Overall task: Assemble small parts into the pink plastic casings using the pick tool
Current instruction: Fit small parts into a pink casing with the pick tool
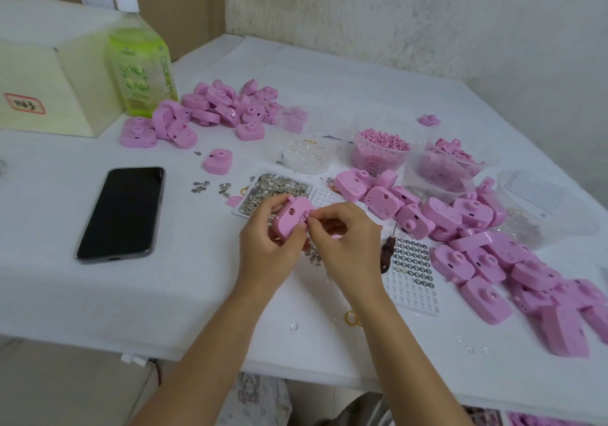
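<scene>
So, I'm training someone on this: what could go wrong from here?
The right hand pinches at the pink casing held by the left hand; anything tiny could slip into the loose metal pieces below. The pick tool lies close by the right hand and may get knocked. Clear beads near the edge of the table may roll off.

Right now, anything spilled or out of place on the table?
Yes, minor spills. Metal bits lie scattered on the cloth left of their tray. Clear beads and yellow rings sit loose near the table's front edge. The pick tool lies at the grid tray's left edge, in neither hand.
</scene>
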